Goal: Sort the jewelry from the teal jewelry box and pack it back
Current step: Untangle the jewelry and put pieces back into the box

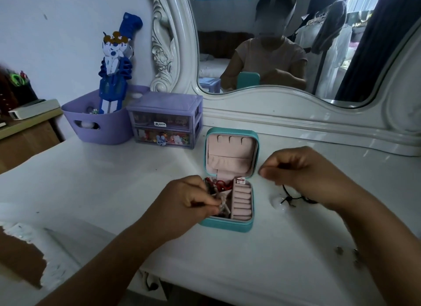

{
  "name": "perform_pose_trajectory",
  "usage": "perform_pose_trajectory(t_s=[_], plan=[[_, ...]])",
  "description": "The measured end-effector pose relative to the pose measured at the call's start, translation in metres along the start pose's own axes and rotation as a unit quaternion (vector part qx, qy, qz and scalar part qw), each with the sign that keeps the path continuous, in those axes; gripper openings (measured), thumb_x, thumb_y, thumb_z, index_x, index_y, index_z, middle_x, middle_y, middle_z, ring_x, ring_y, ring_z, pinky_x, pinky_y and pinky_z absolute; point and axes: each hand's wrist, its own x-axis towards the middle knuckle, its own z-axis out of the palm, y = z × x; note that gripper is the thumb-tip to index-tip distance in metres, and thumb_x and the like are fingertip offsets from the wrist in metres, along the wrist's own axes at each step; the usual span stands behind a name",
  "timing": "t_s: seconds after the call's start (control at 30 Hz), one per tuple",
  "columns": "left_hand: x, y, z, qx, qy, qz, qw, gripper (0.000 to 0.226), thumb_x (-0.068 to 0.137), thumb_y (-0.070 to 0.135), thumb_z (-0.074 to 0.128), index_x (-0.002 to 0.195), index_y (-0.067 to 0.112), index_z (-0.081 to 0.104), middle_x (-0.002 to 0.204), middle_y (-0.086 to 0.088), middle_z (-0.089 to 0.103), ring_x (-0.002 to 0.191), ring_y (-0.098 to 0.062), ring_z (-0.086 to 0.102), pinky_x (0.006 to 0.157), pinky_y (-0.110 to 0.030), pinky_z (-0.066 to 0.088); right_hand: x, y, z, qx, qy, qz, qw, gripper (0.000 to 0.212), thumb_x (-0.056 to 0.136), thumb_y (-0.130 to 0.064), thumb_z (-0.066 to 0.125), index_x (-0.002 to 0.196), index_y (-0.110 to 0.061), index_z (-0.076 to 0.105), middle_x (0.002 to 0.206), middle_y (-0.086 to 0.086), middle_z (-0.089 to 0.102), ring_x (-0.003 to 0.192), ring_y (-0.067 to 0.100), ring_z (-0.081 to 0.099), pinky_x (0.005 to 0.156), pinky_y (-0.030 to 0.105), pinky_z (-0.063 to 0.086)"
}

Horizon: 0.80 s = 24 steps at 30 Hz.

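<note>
Left hand (186,203) pinches a clear trinket (220,202) over the open teal jewelry box (230,180) mid-bench; right hand (303,169), fingers curled closed, hovers right; emptying stage judged, next laying it beside the corded pendant (279,202).

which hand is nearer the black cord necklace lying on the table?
Right. The right hand sits directly over the black cord necklace, right of the teal jewelry box; the left hand is across the box, pinching a clear piece.

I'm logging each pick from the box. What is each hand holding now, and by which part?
The left hand pinches a small clear, sparkly piece by its end over the teal jewelry box. The right hand is closed; whether it holds anything cannot be told.
</note>
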Motion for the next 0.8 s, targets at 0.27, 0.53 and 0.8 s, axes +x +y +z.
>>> perform_pose_trajectory(t_s=[0.27, 0.53, 0.8], plan=[[0.019, 0.016, -0.008, 0.097, -0.137, -0.047, 0.985, 0.006, 0.077, 0.016, 0.07, 0.079, 0.018, 0.075, 0.077, 0.016, 0.061, 0.076, -0.003, 0.063, 0.06, -0.011, 0.048, -0.015, 0.022, -0.041, 0.0, 0.089, 0.066, 0.994, 0.009, 0.081, -0.01, 0.066, 0.074, -0.009, 0.071, 0.063, -0.004, 0.066, 0.051, -0.002, 0.056, 0.051, 0.006, 0.044], [0.015, 0.009, 0.0, 0.047, -0.075, -0.075, 0.993, 0.026, 0.072, 0.008, 0.073, 0.06, 0.028, 0.062, 0.077, 0.002, 0.07, 0.074, -0.007, 0.068, 0.063, -0.027, 0.058, -0.017, 0.048, -0.03, -0.261, -0.059, 0.102, 0.958, 0.014, 0.08, -0.018, 0.065, 0.091, -0.024, 0.07, 0.078, -0.01, 0.059, 0.067, 0.003, 0.052, 0.068, 0.016, 0.043], [0.01, 0.015, 0.003, 0.023, 0.017, -0.027, 0.999, 0.017, 0.072, 0.007, 0.074, 0.068, 0.017, 0.061, 0.077, 0.004, 0.055, 0.066, 0.004, 0.059, 0.051, -0.008, 0.042, -0.015, 0.066, -0.036, -0.336, -0.046, 0.09, 0.936, 0.022, 0.08, -0.019, 0.062, 0.066, -0.036, 0.056, 0.083, -0.012, 0.047, 0.085, 0.012, 0.051, 0.079, 0.029, 0.047]])
